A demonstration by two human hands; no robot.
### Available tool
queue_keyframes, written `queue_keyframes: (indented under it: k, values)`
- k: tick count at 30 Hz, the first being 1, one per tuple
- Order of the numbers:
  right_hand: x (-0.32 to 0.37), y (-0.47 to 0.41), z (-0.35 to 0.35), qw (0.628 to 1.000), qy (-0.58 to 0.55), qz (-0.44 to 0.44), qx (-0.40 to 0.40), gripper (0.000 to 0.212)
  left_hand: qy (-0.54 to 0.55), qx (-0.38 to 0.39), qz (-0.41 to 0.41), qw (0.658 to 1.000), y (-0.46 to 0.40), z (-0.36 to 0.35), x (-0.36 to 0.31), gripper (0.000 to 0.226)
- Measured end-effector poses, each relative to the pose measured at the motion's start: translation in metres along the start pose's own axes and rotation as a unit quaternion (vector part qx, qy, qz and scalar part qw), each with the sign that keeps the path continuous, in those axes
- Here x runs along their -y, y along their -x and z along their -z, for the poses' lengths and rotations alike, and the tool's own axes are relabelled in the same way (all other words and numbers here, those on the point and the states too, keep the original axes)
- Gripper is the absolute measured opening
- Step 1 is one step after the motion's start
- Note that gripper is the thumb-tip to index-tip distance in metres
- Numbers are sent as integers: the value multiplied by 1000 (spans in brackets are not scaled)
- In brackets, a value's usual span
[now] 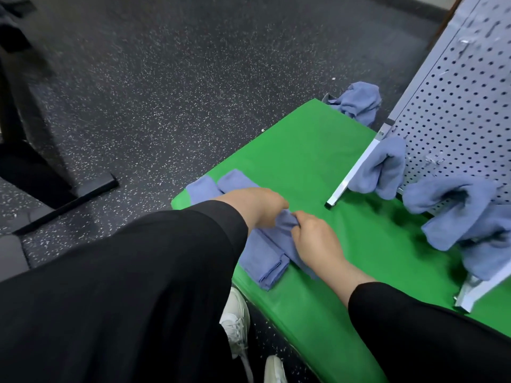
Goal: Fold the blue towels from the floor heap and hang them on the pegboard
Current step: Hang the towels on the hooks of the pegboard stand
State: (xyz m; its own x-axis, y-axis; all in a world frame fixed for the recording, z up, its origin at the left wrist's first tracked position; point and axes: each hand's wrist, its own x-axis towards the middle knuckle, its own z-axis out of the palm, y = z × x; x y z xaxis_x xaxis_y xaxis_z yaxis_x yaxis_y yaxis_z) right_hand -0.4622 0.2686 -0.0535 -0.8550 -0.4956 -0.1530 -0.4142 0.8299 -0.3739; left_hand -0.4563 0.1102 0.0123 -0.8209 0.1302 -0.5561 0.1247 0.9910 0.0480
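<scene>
A: Where are we working the towel (pixel 272 246)?
B: Near the green mat's (pixel 312 150) left edge; left hand (pixel 255 203) and right hand (pixel 315 234) are both pinching its bunched fold.
A: It's handling soft, limp. We're gripping edges.

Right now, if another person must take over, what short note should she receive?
Left hand and right hand both pinch the blue towel being folded on the green mat.
Done: three towels hang on the pegboard, nearest the far end one.
Left: finish this fold, hang it, then the crumpled towel at the mat's far end.
</scene>
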Motion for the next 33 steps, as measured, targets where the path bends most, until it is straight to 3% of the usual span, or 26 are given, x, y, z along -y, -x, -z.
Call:
queue_keyframes:
  k: [5,9,15,19,24,29,33]
  values:
    - [-14,2,62,993,-100,20,-66,21,22,-156,-16,987,-6,7,-4,14]
    - [-43,22,112,991,-109,0,-73,24,79,-243,-59,965,-9,29,-36,18]
    - [-87,56,161,992,-90,1,-90,48,86,-270,-131,950,-18,74,-115,14]
    - [-114,73,185,987,-64,-24,-146,31,35,-305,-140,941,-20,108,-157,13]
    - [-140,85,227,981,16,-72,-177,27,-6,-387,-124,914,-21,138,-196,19]
    - [-158,95,270,977,-4,-74,-201,25,68,-433,-117,891,-27,168,-220,20]
    - [-169,98,296,958,-73,-82,-266,17,141,-468,-113,865,-27,181,-233,16]
